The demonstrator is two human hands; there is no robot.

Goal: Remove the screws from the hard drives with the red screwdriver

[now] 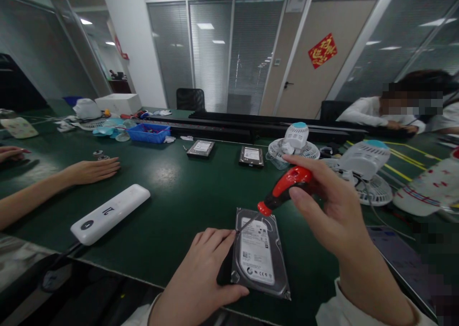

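On surface (172, 192): HDD (256, 249), label up
R hand (333, 211): wrapped round screwdriver (283, 190)
L hand (204, 273): half-spread agst HDD edge
Tip (241, 229) nr L fingers (225, 235): slanted, cd slip & jab

White pillar (132, 39) beside glass panels (208, 53) with blinds (253, 58); beige door (308, 89).

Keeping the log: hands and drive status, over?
Right hand gripping screwdriver. Left hand at left edge of drive. Label up. Left fingertips beside screwdriver tip.

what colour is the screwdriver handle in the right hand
The screwdriver handle in the right hand is red and black, best seen in the head view.
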